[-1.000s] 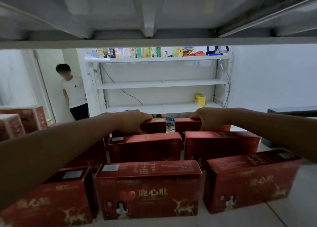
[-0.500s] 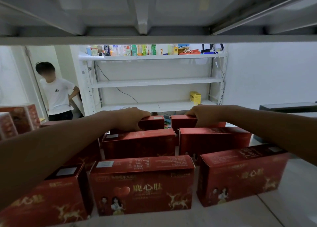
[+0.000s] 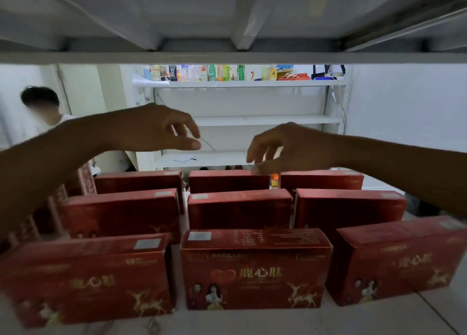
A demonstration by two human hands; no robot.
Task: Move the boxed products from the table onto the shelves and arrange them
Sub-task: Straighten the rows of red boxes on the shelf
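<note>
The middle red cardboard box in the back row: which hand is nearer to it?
Right. The right hand hangs just over the top right corner of the middle back red cardboard box. The left hand is higher, up and to its left.

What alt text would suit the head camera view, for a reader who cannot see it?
A left hand and a right hand reach, open, over nine red boxes in three rows on a white shelf. Behind are another shelving unit with bottles on top and a person at left.

Nine red boxes (image 3: 255, 269) with gold deer print stand upright on the shelf (image 3: 379, 319) in three rows of three, the near right one skewed.
</note>
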